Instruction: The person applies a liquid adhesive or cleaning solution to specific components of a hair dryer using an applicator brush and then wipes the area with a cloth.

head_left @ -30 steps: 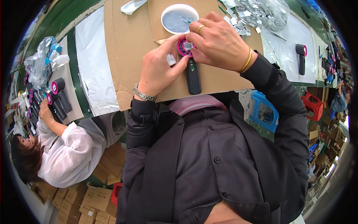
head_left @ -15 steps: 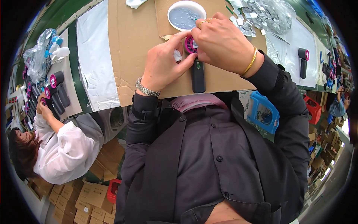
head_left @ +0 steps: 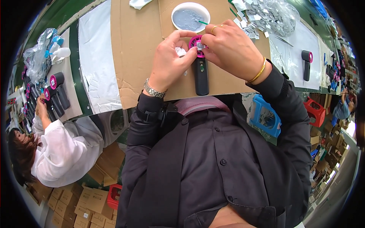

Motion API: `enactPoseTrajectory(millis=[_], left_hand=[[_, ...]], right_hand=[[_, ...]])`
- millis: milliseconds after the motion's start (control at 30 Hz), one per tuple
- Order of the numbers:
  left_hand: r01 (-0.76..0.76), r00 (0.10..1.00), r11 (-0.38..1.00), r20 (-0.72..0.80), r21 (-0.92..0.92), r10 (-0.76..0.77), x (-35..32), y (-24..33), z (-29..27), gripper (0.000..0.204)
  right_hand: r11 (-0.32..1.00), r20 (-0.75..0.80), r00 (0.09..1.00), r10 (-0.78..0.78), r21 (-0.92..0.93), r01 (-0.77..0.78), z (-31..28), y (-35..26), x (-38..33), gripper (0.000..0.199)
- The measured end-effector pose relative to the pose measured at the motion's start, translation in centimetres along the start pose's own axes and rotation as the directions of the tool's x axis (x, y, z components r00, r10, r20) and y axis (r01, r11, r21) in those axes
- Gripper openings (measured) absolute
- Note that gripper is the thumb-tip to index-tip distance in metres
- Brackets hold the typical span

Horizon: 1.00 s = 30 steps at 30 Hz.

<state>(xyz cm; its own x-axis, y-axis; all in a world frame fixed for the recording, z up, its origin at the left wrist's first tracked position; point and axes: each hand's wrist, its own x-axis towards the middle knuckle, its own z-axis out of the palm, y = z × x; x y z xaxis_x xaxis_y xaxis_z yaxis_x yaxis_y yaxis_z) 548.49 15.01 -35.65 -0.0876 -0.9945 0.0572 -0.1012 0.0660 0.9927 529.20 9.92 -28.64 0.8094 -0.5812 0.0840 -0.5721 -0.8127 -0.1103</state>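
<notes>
A black hand-held device with a round pink head lies on a brown cardboard sheet in front of me. My left hand grips the pink head from the left, with a crumpled white scrap under its fingers. My right hand pinches a small silvery square piece against the middle of the pink head. A watch sits on my left wrist and a gold bangle on my right.
A white bowl of grey liquid with a green stick stands behind the device. A heap of silvery pieces lies at the back right, another black device further right. On the left a person in white handles several similar devices. Blue and red stools stand lower right.
Both hands have stayed on the pink head. My right fingers have shifted slightly over its middle with the silvery piece; the device has not moved on the cardboard.
</notes>
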Motion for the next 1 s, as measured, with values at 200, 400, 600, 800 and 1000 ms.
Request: enactPoseTrajectory(millis=[200, 400, 600, 800, 1000], left_hand=[[0.089, 0.995, 0.995, -0.033, -0.036, -0.090, 0.4, 0.2, 0.5, 0.031], [0.156, 0.988, 0.988, -0.012, 0.004, -0.156, 0.9, 0.7, 0.4, 0.030], [0.207, 0.978, 0.977, -0.023, -0.057, -0.208, 0.8, 1.0, 0.8, 0.030], [0.158, 0.987, 0.984, -0.013, 0.086, -0.157, -0.2, 2.8, -1.0, 0.037], [0.064, 0.990, 0.834, -0.071, -0.548, -0.123, -2.2, 4.2, -1.6, 0.049]], right_hand=[[1.000, -0.001, 1.000, 0.008, 0.027, -0.008, 0.1, 0.2, 0.0, 0.012], [0.999, -0.012, 1.000, 0.012, 0.031, -0.012, 0.5, 0.3, -0.2, 0.010], [0.997, 0.000, 0.999, 0.048, 0.066, -0.048, 0.6, -0.1, -1.1, 0.010], [0.944, -0.317, 0.929, 0.192, 0.319, -0.086, 0.0, -0.5, -3.3, 0.020], [0.484, -0.169, 0.858, 0.484, 0.869, -0.102, 1.2, -2.7, -5.4, 0.027]])
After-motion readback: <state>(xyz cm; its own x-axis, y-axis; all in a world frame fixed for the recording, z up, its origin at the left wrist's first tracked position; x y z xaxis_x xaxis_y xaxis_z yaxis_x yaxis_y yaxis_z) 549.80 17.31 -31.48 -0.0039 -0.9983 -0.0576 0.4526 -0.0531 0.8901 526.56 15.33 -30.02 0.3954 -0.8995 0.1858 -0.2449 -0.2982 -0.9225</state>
